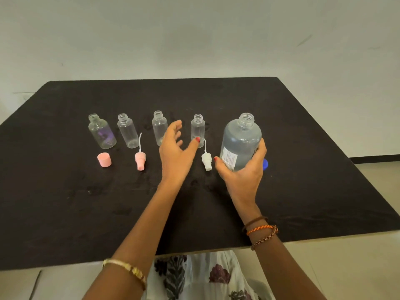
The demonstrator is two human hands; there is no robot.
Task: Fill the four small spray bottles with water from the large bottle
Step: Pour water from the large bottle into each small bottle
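The large bottle [241, 141] stands at the right end of the row on the black counter [65, 202]. Its top is open, with no cap on. It holds water almost up to its neck and has a white label low on its side. The right hand [242, 169] holds it near the bottom, with the fingers [262, 148] curled round the far side and the thumb on the label side. A bit of a blue cap [265, 164] peeks out just behind that hand.

To the left stand the four small spray bottles, all open on top and looking empty: the first small bottle [102, 131] with a purple mark, the second small bottle [128, 131], the third small bottle [159, 127] and the fourth small bottle [198, 128]. The left hand [176, 150] is over the counter between the third and fourth ones. Its fingers are spread apart and hold nothing.

In front of the bottles lie a pink cap [104, 160], a pink sprayer top [140, 160] with a thin tube, and a white sprayer top [206, 160] with a thin tube.

Both wrists wear bracelets.
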